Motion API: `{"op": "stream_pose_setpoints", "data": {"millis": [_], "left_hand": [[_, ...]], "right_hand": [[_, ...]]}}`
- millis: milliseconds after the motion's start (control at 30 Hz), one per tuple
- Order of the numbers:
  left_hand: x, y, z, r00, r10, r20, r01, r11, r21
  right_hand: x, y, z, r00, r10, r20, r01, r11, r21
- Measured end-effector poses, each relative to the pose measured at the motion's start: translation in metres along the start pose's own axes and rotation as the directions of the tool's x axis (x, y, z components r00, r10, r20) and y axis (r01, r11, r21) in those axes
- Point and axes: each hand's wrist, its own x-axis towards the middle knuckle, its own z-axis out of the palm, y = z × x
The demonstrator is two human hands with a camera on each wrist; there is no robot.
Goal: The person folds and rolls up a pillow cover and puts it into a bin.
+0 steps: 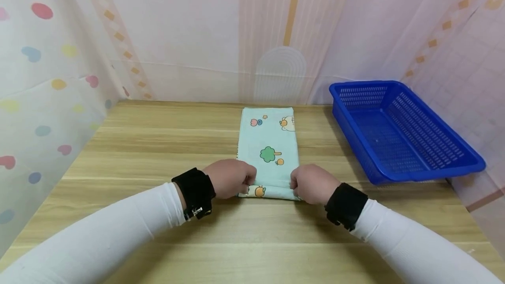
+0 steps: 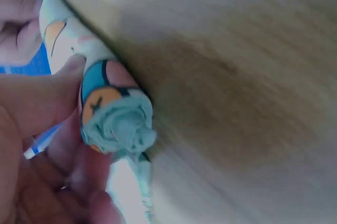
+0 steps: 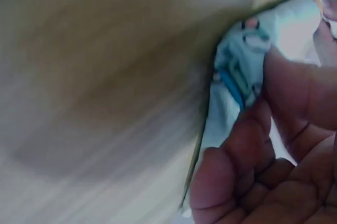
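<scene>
A light mint-green cloth (image 1: 268, 139) printed with a tree, flowers and oranges lies as a long strip on the table, its near end rolled up. The left hand (image 1: 230, 179) pinches the left end of the roll between thumb and fingers. Spiral layers show at that end of the cloth (image 2: 118, 124) in the left wrist view. At the roll's right end, the right hand (image 1: 314, 183) pinches the fabric with thumb and fingers. In the right wrist view the cloth's end (image 3: 239, 69) looks loosely layered, and the unrolled part stretches away flat.
A blue plastic basket (image 1: 430, 174) with slotted walls stands to the right on the wooden table (image 1: 165, 126). Patterned curtains (image 1: 189, 34) hang behind the table and along both sides. Each wrist wears a black band (image 1: 195, 192).
</scene>
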Motion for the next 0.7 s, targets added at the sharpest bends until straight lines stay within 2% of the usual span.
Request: {"op": "stream_pose_setpoints", "data": {"millis": [133, 267, 333, 467, 567, 633, 700], "left_hand": [[-0.003, 0.009, 0.003, 0.995, 0.087, -0.057, -0.077, 0.984, 0.163], [-0.008, 0.015, 0.005, 0.986, 0.149, -0.075, -0.114, 0.931, 0.346], [-0.01, 0.017, 0.007, 0.985, 0.157, -0.076, -0.115, 0.913, 0.392], [-0.013, 0.017, 0.009, 0.984, 0.158, -0.083, -0.111, 0.906, 0.408], [-0.014, 0.015, 0.009, 0.979, 0.182, -0.097, -0.126, 0.9, 0.417], [-0.014, 0.014, 0.01, 0.978, 0.184, -0.103, -0.128, 0.907, 0.401], [-0.012, 0.011, 0.01, 0.98, 0.168, -0.11, -0.119, 0.927, 0.356]], "right_hand": [[-0.004, -0.005, 0.007, 0.997, -0.033, -0.063, 0.031, 0.999, -0.044], [-0.01, -0.006, 0.016, 0.984, -0.12, -0.133, 0.102, 0.986, -0.132], [-0.013, -0.004, 0.021, 0.969, -0.191, -0.158, 0.157, 0.966, -0.206], [-0.019, 0.004, 0.025, 0.936, -0.299, -0.186, 0.242, 0.93, -0.278], [-0.02, 0.01, 0.027, 0.92, -0.34, -0.197, 0.28, 0.919, -0.279], [-0.02, 0.011, 0.027, 0.908, -0.364, -0.207, 0.297, 0.909, -0.293], [-0.018, 0.012, 0.027, 0.896, -0.384, -0.225, 0.306, 0.899, -0.315]]}}
